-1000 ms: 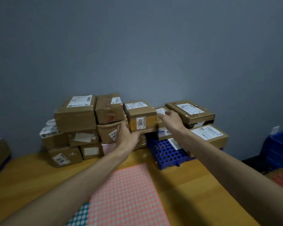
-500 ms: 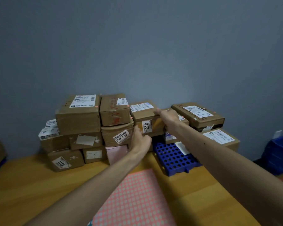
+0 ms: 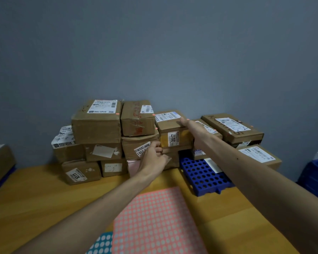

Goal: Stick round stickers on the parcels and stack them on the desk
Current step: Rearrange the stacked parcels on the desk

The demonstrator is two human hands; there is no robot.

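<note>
Teal sticker sheet (image 3: 101,243) cut off at bottom edge, blue crate (image 3: 314,178) cropped at right, right hand (image 3: 187,124) grip obscured

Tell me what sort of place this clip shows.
Likely a parcel-handling room or mailroom: labelled cardboard parcels stacked on a wooden desk, a pink sheet of round stickers in front, and blue plastic crates at the right edge.

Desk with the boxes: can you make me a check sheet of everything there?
Surface: wooden desk, cardboard parcels piled at its back.
Job's things: some parcels bear a pink round sticker; pink sticker sheet and teal sticker sheet in front.
Clutter: blue perforated tray partly under the right parcels.
Hands: left hand grips the lower left corner of the parcel marked 2017; right hand rests on its top, fingers mostly hidden.
Cables: nothing seen.
Surroundings: grey wall; blue crate at right.
</note>
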